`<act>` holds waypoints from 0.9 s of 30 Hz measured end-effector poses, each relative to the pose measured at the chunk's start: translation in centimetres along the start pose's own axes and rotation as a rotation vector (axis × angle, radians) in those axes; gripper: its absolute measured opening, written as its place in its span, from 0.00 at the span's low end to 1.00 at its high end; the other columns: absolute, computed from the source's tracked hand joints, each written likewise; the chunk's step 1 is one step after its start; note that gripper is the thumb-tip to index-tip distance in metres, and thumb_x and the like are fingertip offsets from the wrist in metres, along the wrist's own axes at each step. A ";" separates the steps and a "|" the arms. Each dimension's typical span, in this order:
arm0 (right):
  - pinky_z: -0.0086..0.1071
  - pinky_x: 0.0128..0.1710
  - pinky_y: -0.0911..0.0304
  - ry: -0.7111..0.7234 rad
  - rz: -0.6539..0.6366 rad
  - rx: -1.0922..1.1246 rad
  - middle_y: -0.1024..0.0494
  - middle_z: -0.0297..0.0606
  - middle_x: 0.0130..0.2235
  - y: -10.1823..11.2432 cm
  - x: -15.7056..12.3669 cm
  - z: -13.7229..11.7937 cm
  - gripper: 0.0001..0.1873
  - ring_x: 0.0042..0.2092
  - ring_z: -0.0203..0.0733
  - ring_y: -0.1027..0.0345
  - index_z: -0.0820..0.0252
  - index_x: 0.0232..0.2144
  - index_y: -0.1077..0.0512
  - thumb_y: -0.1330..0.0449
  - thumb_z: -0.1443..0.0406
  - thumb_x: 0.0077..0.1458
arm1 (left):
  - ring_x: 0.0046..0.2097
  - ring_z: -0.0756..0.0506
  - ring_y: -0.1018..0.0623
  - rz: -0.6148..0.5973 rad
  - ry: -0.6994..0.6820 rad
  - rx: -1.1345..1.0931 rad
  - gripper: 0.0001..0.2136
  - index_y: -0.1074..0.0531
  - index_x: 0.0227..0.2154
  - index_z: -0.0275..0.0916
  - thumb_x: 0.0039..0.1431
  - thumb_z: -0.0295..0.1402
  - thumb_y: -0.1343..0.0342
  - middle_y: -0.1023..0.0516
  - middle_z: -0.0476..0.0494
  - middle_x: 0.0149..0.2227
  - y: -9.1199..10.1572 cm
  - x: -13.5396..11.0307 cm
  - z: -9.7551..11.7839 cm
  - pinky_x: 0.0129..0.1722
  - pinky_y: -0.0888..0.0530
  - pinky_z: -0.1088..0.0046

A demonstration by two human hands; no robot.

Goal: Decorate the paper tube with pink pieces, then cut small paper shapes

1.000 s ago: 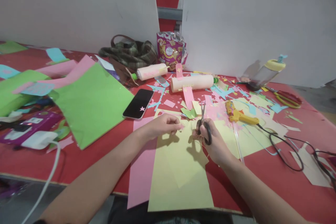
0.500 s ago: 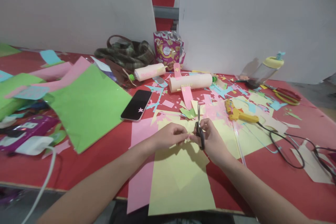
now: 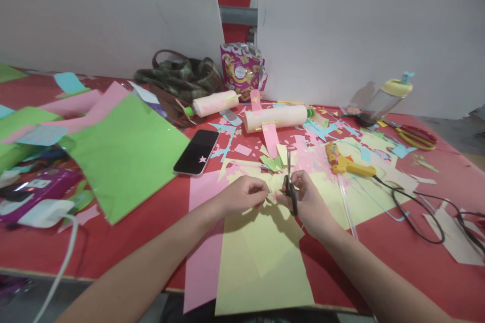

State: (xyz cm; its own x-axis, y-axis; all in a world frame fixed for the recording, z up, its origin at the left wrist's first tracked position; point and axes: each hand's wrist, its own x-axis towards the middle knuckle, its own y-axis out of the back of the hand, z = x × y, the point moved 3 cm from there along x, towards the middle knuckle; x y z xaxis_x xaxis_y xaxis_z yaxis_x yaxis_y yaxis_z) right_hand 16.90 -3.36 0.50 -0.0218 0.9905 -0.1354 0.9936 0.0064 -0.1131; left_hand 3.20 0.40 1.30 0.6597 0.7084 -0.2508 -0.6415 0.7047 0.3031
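Note:
My right hand is wrapped around the black handles of a pair of scissors, whose blades point away from me. At the tip of its thumb shows a small pink paper piece, star-like in outline. Close by on the left, my left hand has its fingers curled in a pinch; whatever is between them is too small to make out. Both hands are above overlapping pale yellow paper sheets. A pink sheet lies partly under them, to the left.
A phone with a pink star on it lies beside a green sheet. Behind are two paper-wrapped bottles and a snack bag. At right are a yellow glue gun with its cord, a tumbler and paper scraps.
My hands have drawn slightly apart, and the pink piece now shows in the gap between them. The scissors remain in my right hand. The camera view has shifted a little.

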 end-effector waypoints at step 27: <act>0.23 0.24 0.46 0.019 -0.030 0.011 0.37 0.24 0.25 -0.2 -0.2 -0.6 0.19 0.25 0.28 0.43 0.54 0.27 0.47 0.39 0.72 0.38 | 0.25 0.53 0.35 0.229 -0.201 0.189 0.13 0.33 0.21 0.34 0.55 0.35 0.58 0.33 0.50 0.21 -0.8 -0.5 0.7 0.26 0.38 0.78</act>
State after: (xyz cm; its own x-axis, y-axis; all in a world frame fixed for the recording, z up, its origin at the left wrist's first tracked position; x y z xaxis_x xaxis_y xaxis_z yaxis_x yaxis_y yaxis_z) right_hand 16.74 -3.52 1.19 -0.0498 0.9923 -0.1136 0.9912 0.0351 -0.1278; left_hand 3.66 -0.60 1.80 0.5830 0.8121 0.0240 -0.7106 0.4954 0.4996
